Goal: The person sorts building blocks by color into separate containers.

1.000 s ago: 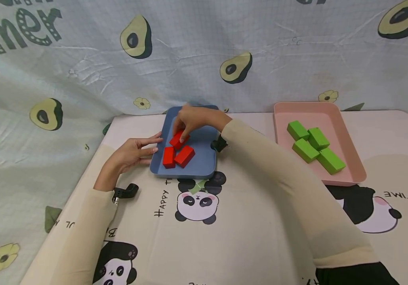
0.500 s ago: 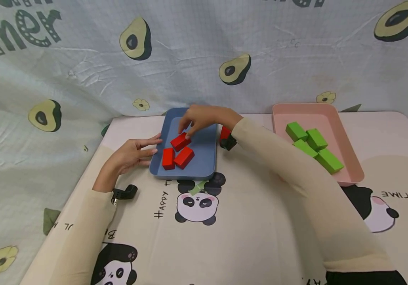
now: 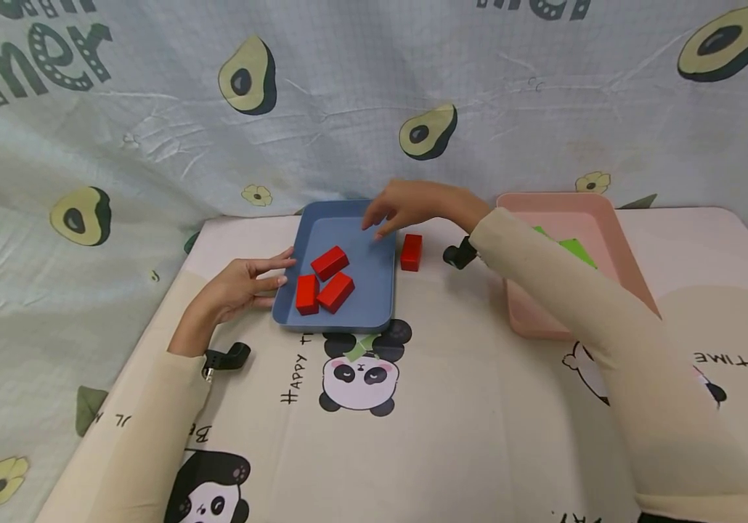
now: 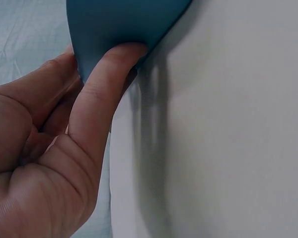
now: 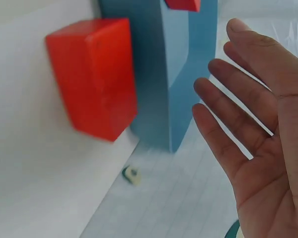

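Note:
A shallow blue tray (image 3: 374, 290) holds three red rectangular blocks (image 3: 335, 293), grouped toward its near left. My left hand (image 3: 233, 287) holds the tray's left edge; in the left wrist view the thumb lies on the outer wall (image 4: 114, 25) and the other fingertips are hidden behind the rim. Over the tray's far right edge is my right hand (image 3: 413, 202), fingers spread loosely with nothing in them. Just right of the tray, a further red block (image 3: 411, 253) stands on the table, large in the right wrist view.
A pink tray (image 3: 524, 319) sits at right with green blocks (image 3: 576, 250), mostly covered by my right sleeve (image 3: 583, 327). Behind the table hangs a curtain (image 3: 341, 94) printed with avocados. Panda pictures mark the tabletop (image 3: 459, 407).
My right hand has released a red block in the blue tray and moved right, uncovering the red block beside the tray. The right sleeve now covers more of the green blocks. My left hand stays put.

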The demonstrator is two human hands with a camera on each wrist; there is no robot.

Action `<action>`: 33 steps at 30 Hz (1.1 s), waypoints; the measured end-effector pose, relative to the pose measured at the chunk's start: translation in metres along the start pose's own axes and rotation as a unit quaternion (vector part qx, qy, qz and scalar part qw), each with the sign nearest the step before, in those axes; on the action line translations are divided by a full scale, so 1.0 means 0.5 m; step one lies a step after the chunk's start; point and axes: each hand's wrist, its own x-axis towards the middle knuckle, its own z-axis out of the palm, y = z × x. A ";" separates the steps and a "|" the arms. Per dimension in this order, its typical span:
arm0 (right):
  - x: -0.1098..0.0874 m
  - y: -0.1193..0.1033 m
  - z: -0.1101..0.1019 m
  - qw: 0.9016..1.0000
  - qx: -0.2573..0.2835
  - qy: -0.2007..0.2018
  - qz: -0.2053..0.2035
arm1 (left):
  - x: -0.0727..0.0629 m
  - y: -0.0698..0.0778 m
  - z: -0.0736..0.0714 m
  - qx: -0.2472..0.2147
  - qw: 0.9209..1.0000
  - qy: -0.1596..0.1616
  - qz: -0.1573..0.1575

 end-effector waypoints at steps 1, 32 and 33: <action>-0.008 0.005 0.000 1.000 0.003 0.004 -0.001 | 0.000 -0.001 0.000 0.000 1.000 0.001 0.000; -0.100 0.063 0.024 0.994 0.083 -0.028 0.060 | 0.001 -0.003 0.001 -0.009 1.000 0.000 0.002; -0.100 0.065 0.025 0.994 0.083 -0.030 0.058 | 0.000 -0.003 0.001 -0.009 1.000 0.000 0.002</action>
